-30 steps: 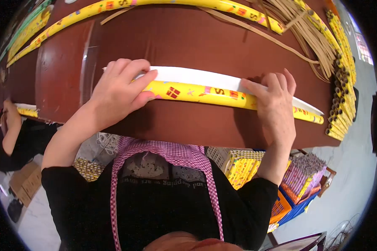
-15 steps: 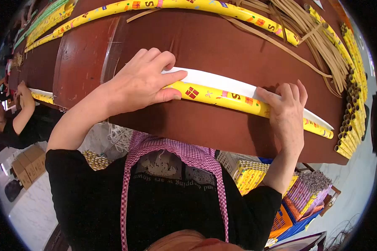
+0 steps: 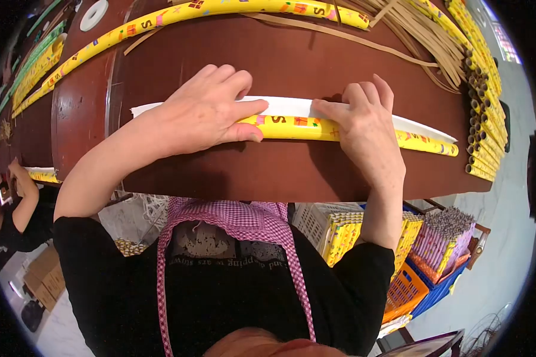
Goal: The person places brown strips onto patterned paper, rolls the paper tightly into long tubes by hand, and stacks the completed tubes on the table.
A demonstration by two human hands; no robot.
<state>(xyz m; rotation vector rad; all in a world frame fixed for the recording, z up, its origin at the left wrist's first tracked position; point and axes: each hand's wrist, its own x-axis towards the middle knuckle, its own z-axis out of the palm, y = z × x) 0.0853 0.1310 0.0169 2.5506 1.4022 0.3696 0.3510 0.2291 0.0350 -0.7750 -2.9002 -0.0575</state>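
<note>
On the brown table in front of me lies a long yellow roll of wrapping paper [image 3: 295, 129] with gift and letter prints. Along its far side runs a strip of white paper underside [image 3: 289, 107], its left end showing beyond my forearm. My left hand [image 3: 211, 113] grips the roll left of its middle, thumb on the near side and index finger across the white strip. Farther right, my right hand [image 3: 369, 122] is closed over the roll, its thumb pointing left over the white paper. A short stretch of roll shows between the two thumbs.
Another long yellow roll [image 3: 173, 16] curves along the table's far side. Tan strips [image 3: 426, 44] lie at the far right, beside stacked yellow tubes [image 3: 485, 140]. An orange basket [image 3: 406, 291] and bundled sticks stand below. At far left, a co-worker's arm [image 3: 27, 199] reaches another roll.
My left hand has slid right along the roll, nearer my right hand, which holds about the same spot. The view has shifted, uncovering the paper's left end.
</note>
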